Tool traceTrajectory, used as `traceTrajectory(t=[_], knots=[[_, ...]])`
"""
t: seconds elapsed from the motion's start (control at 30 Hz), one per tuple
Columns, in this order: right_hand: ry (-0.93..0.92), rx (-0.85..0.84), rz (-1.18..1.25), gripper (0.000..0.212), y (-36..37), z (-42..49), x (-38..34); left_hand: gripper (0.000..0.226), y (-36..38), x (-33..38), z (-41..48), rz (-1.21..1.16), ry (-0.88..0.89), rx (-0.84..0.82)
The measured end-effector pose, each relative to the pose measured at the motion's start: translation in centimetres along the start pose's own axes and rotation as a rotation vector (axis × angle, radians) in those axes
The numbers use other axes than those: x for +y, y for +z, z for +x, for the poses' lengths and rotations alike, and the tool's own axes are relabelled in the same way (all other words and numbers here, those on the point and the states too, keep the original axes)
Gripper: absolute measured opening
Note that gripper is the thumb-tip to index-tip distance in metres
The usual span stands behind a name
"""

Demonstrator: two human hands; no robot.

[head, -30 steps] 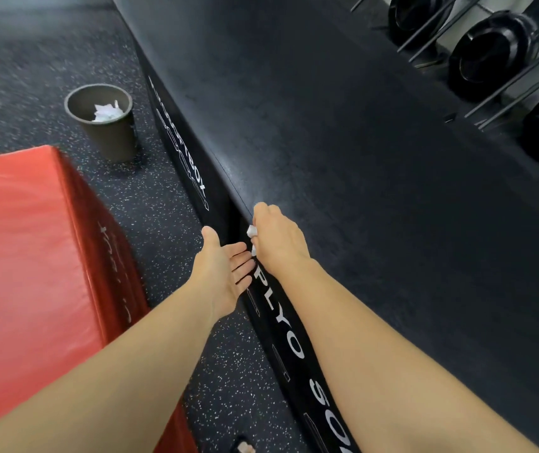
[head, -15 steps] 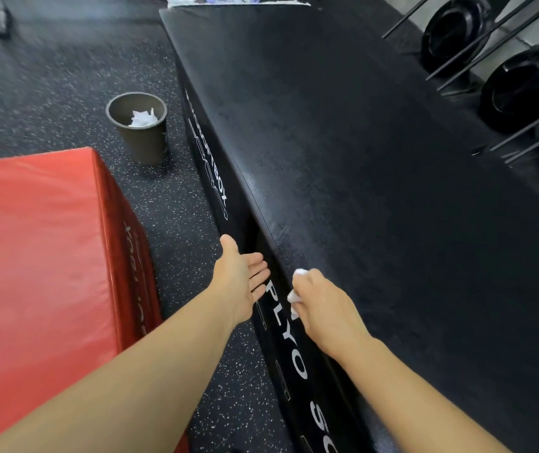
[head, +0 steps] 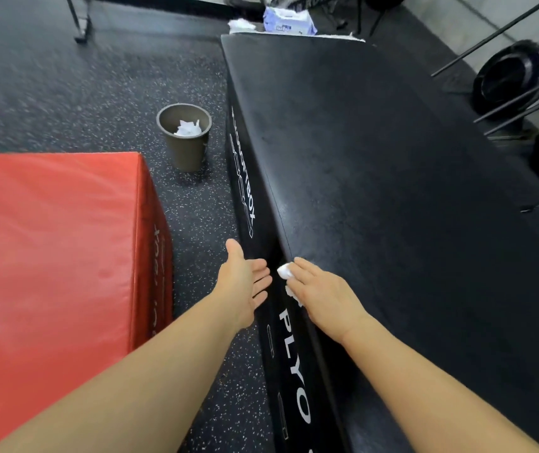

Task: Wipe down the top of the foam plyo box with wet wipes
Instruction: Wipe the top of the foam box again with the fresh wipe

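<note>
- Black rubber floor [head: 65, 93], flecked with white.
- Red padded box [head: 49, 256] at left, on that floor.
- Brown bin [head: 184, 148] beyond it, crumpled white paper inside.
- Black weight plates [head: 503, 80] on dark rails, far right.
- Pale wall [head: 490, 11] behind.

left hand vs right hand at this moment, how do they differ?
The left hand is empty, fingers straight; the right hand holds a balled white wipe. The left hand hangs beside the black plyo box, over the floor; the right hand sits at its top edge. Both are bare.
</note>
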State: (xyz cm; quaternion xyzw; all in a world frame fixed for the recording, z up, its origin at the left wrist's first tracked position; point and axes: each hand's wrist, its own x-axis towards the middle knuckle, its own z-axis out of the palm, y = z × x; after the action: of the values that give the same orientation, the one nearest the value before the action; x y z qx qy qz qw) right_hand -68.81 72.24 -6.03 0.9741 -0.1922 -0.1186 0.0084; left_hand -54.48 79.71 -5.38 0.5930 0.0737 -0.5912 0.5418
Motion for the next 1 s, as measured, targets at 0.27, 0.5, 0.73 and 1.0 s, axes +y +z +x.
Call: traceTrajectory(t=[0.27, 0.5, 0.73, 1.0], knots=[[-0.029, 0.084, -0.111, 0.032, -0.4, 5.7, 1.9, 0.083, 0.0, 1.2, 0.5, -0.006, 0.006, 0.013], [-0.102, 0.137, -0.105, 0.028, -0.7, 4.5, 1.9, 0.082, 0.6, 2.3, 1.5, -0.025, 0.011, 0.008], [-0.214, 0.029, -0.133, 0.027, -1.1, 0.4, 1.3, 0.080, 1.4, 5.2, 3.1, -0.056, 0.023, -0.011], [-0.372, 0.048, -0.319, 0.012, -2.8, 7.7, 4.5, 0.080, 1.0, 8.9, 6.4, -0.055, -0.011, 0.008]])
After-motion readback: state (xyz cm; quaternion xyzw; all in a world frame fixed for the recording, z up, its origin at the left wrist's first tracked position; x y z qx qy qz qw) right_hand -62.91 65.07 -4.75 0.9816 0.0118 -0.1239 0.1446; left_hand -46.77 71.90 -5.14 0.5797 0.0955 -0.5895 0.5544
